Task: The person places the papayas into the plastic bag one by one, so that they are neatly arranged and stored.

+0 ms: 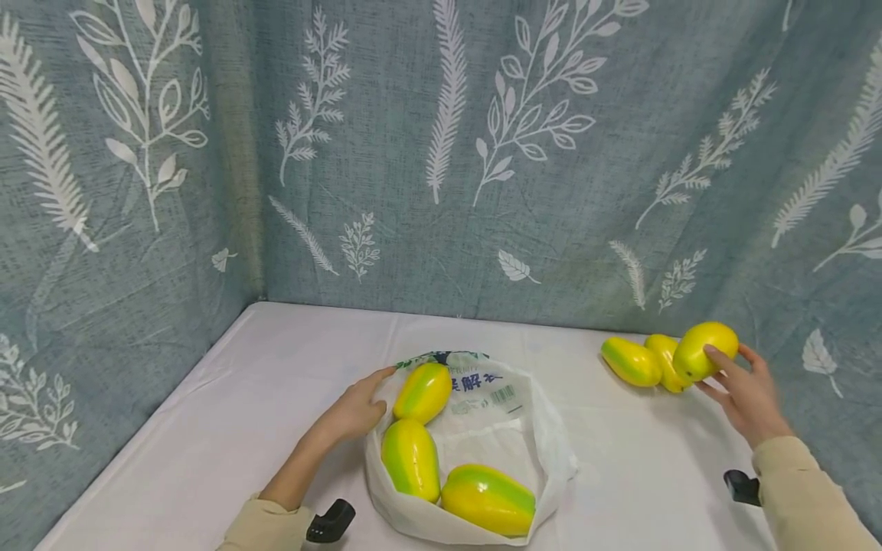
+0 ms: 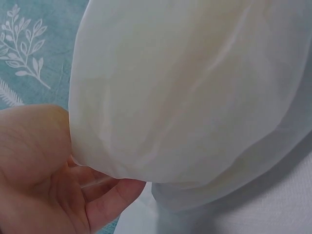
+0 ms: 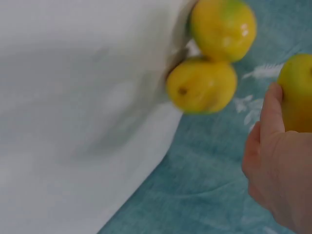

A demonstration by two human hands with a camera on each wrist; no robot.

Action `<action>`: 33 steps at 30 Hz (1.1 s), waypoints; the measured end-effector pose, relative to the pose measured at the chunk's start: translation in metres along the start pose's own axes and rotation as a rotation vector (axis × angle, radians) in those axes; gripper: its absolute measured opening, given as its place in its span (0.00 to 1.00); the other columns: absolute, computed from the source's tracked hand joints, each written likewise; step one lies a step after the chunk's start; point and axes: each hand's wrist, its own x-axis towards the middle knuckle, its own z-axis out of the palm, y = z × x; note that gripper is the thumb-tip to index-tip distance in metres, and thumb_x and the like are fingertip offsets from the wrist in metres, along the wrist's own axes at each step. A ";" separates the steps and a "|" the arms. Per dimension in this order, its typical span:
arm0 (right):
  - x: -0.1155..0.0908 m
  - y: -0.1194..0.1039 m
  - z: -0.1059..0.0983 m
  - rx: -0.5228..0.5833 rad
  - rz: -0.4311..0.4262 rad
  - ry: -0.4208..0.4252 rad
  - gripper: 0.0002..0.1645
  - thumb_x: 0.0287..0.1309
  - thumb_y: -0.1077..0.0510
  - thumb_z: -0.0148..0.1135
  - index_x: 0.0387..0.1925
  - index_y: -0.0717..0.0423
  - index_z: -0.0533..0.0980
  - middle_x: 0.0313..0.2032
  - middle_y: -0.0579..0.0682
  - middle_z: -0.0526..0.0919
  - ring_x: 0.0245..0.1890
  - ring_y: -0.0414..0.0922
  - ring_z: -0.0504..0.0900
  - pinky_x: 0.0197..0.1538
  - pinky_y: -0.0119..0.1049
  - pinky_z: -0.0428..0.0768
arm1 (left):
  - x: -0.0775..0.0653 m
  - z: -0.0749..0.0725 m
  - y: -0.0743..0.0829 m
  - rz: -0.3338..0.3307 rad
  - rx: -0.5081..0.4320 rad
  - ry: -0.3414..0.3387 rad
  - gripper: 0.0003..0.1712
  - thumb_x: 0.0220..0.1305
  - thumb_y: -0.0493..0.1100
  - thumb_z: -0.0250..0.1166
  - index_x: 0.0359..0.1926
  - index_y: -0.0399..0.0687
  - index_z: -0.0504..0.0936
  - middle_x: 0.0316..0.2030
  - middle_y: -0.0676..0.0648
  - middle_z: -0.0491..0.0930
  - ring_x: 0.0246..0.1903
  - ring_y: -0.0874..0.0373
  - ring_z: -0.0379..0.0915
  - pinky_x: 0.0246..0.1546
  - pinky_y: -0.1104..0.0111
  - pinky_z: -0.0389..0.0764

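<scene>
A white plastic bag (image 1: pixel 551 444) lies with its mouth wide, holding a papaya (image 1: pixel 423 393) at the back, a second papaya (image 1: pixel 410 459) at its left, and a third papaya (image 1: pixel 488 500) in front; all are yellow with green streaks. My left hand (image 1: pixel 353 409) holds the bag's left rim, index finger stretched along it. In the left wrist view the bag (image 2: pixel 185 97) hides part of the fingers. At the far right, my right hand (image 1: pixel 747 394) grips a yellow papaya (image 1: pixel 706 350), raised beside two others. In the right wrist view this held papaya (image 3: pixel 298 92) is cut off by the frame.
Two more papayas, a green-streaked papaya (image 1: pixel 630 362) and a yellow papaya (image 1: pixel 664 361), lie side by side on the white-covered table (image 1: pixel 310 337) near its back right edge. A blue-green leaf-print curtain (image 1: pixel 413 153) hangs behind and along the sides.
</scene>
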 end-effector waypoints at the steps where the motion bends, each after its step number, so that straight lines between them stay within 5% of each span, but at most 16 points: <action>1: -0.002 0.000 0.005 -0.013 -0.013 -0.011 0.67 0.50 0.40 0.66 0.74 0.38 0.28 0.73 0.52 0.29 0.72 0.55 0.40 0.63 0.48 0.58 | 0.000 0.000 0.000 0.000 0.001 0.000 0.32 0.60 0.28 0.47 0.67 0.29 0.59 0.64 0.29 0.61 0.64 0.34 0.55 0.61 0.42 0.58; 14: -0.028 -0.001 0.079 -0.100 -0.086 -0.225 0.59 0.59 0.44 0.60 0.74 0.41 0.29 0.72 0.61 0.35 0.69 0.59 0.47 0.63 0.53 0.58 | -0.002 -0.002 0.003 0.014 0.005 0.000 0.32 0.59 0.27 0.48 0.67 0.29 0.60 0.64 0.29 0.62 0.64 0.33 0.56 0.60 0.43 0.60; 21: -0.048 0.003 0.114 -0.117 -0.122 -0.300 0.54 0.62 0.48 0.58 0.75 0.46 0.33 0.70 0.61 0.41 0.67 0.57 0.54 0.59 0.49 0.68 | -0.002 -0.002 0.003 0.016 0.005 -0.002 0.32 0.59 0.27 0.48 0.67 0.30 0.60 0.64 0.29 0.62 0.64 0.34 0.56 0.60 0.43 0.60; 33: -0.074 0.020 0.165 -0.123 -0.103 -0.453 0.48 0.66 0.55 0.56 0.75 0.50 0.38 0.68 0.64 0.47 0.64 0.60 0.60 0.58 0.54 0.70 | 0.001 0.000 -0.001 0.016 -0.009 0.000 0.32 0.60 0.27 0.47 0.67 0.29 0.60 0.64 0.29 0.62 0.64 0.34 0.56 0.61 0.43 0.59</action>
